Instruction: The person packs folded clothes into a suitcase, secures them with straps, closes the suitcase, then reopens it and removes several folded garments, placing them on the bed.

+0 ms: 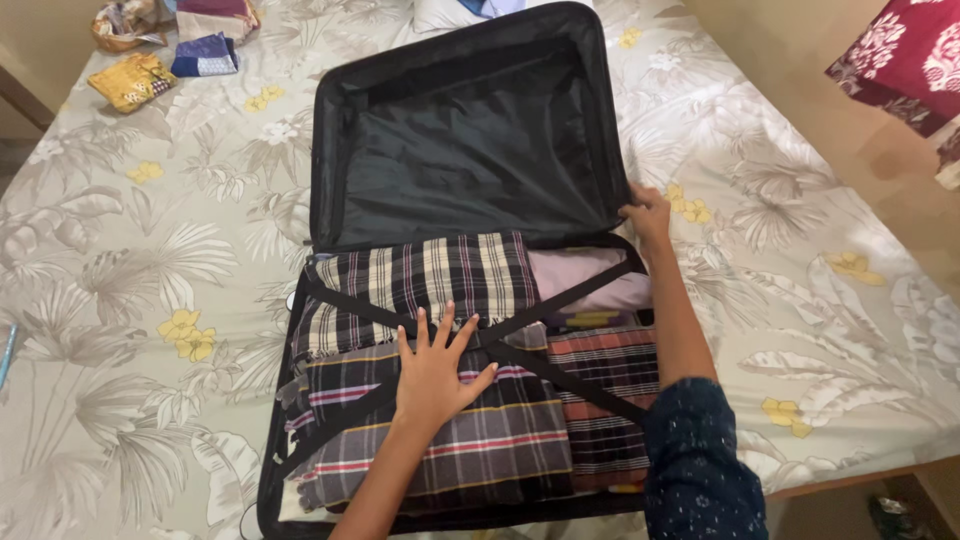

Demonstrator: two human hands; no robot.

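Observation:
An open black suitcase (330,150) lies on a bed, its lid (470,150) with black lining thrown back and bare inside. The near half is packed with folded plaid cloths (430,275) and a pink cloth (585,275), held under crossed black straps (560,375). My left hand (435,370) presses flat, fingers spread, on the plaid cloth at the straps' crossing. My right hand (648,215) reaches to the suitcase's right edge by the hinge, fingers touching the lid's rim. A dark blue dotted sleeve (695,460) covers my right upper arm.
The bed has a grey floral sheet (150,300). Folded cloths, yellow (132,80) and blue (205,55), lie at its far left corner. A red patterned fabric (910,60) hangs at the upper right. The bed's right edge runs near a tan floor (800,70).

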